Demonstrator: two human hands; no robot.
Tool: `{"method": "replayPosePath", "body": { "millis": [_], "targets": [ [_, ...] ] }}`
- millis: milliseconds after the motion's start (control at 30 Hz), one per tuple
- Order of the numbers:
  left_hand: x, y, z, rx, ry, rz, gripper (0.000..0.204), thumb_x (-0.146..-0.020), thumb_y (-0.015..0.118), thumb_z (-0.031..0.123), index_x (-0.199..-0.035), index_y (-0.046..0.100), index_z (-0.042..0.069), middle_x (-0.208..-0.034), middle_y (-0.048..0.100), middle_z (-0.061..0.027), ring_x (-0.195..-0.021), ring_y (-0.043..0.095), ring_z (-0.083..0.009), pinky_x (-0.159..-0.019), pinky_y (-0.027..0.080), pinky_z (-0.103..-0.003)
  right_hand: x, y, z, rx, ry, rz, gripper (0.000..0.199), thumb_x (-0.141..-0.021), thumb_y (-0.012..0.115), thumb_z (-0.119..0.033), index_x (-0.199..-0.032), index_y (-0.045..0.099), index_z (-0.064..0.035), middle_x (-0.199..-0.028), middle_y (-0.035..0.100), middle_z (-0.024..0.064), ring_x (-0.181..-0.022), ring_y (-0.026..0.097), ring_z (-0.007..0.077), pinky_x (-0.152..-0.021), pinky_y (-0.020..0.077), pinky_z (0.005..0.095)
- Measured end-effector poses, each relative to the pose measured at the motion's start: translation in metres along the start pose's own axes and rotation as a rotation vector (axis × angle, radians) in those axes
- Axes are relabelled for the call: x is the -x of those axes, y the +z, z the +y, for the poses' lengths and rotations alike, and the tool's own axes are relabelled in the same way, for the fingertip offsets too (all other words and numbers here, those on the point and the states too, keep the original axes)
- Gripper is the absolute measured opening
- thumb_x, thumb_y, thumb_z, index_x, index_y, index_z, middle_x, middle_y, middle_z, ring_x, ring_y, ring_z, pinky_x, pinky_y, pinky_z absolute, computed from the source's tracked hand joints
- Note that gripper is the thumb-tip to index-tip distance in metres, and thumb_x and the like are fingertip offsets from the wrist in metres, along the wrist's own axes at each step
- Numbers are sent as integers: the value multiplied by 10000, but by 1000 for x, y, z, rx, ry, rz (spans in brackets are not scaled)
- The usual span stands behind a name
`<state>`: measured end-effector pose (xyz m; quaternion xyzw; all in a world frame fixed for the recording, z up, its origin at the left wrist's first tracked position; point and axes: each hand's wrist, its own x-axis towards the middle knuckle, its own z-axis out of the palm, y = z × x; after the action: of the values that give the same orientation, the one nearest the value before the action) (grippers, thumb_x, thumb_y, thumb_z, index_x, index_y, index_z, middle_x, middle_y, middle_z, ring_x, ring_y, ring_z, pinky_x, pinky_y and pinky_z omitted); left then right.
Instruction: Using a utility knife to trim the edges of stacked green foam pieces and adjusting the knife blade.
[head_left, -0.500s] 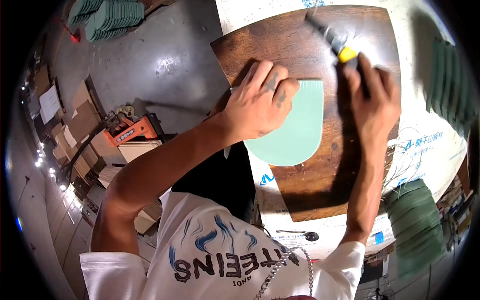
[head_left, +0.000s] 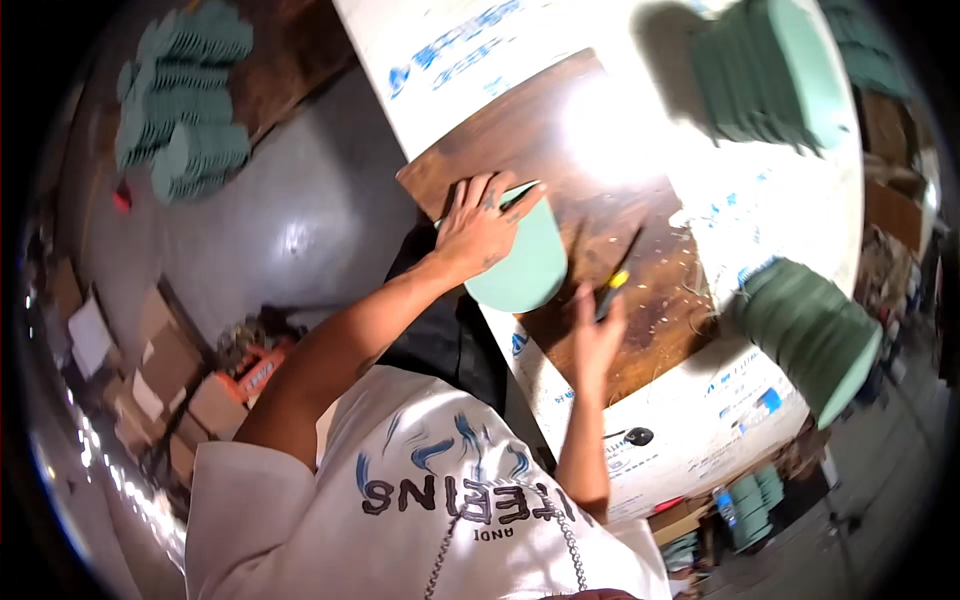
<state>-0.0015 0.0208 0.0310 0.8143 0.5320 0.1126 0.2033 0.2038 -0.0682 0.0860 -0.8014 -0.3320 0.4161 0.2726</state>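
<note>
A pale green panel [head_left: 525, 262] with one straight end and one rounded end lies over the left edge of a dark brown wooden board [head_left: 560, 130]. My left hand [head_left: 478, 232] grips its straight far end, fingers bent over the edge; the fingertips are partly hidden. Right of the panel, my right hand [head_left: 598, 330] is closed round a utility knife [head_left: 607, 295]. Its handle is dark with a yellow part, and the thin dark blade points away from me, above the board and apart from the panel.
Light shavings lie on the board's right side. Stacks of green panels stand on the white-covered table, at the far right [head_left: 765, 75] and nearer right [head_left: 810, 330]. More green stacks [head_left: 195, 110] sit at far left. A small black disc [head_left: 638, 436] lies by the near edge.
My right hand has brought the knife from the board's far right down toward me, beside the panel. My left hand stays at the panel's straight end. The whole view has shifted and turned.
</note>
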Motion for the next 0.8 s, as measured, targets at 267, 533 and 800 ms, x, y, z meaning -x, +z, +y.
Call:
{"method": "replayPosePath", "body": {
  "millis": [267, 533, 800],
  "targets": [
    [8, -5, -8, 41, 269, -131, 703, -962, 520, 428, -1516, 338, 36, -1611, 185, -212, -1481, 165, -380, -1154, 137, -589, 136, 73, 38, -588, 572, 57, 263, -996, 588, -207, -1129, 575, 20, -994, 668, 115, -892, 702, 197, -667, 600, 312],
    [12, -66, -19, -315, 817, -774, 1282, -593, 853, 565, -1584, 161, 138, -1616, -17, -289, -1486, -36, -491, -1109, 38, -727, 137, 159, -2, -1260, 558, 408, 254, -1002, 524, -119, -1206, 531, 32, -1034, 627, 140, -823, 687, 268, -718, 622, 413],
    [-6, -109, -1, -3, 1019, -722, 543, -797, 675, 163, -1317, 562, 51, -1245, 606, -230, -1175, 567, -388, -959, 441, -525, 179, 145, -48, -1397, 201, 720, 246, -1023, 540, -208, -1121, 536, 18, -895, 646, 121, -737, 693, 207, -607, 586, 302]
  ]
}}
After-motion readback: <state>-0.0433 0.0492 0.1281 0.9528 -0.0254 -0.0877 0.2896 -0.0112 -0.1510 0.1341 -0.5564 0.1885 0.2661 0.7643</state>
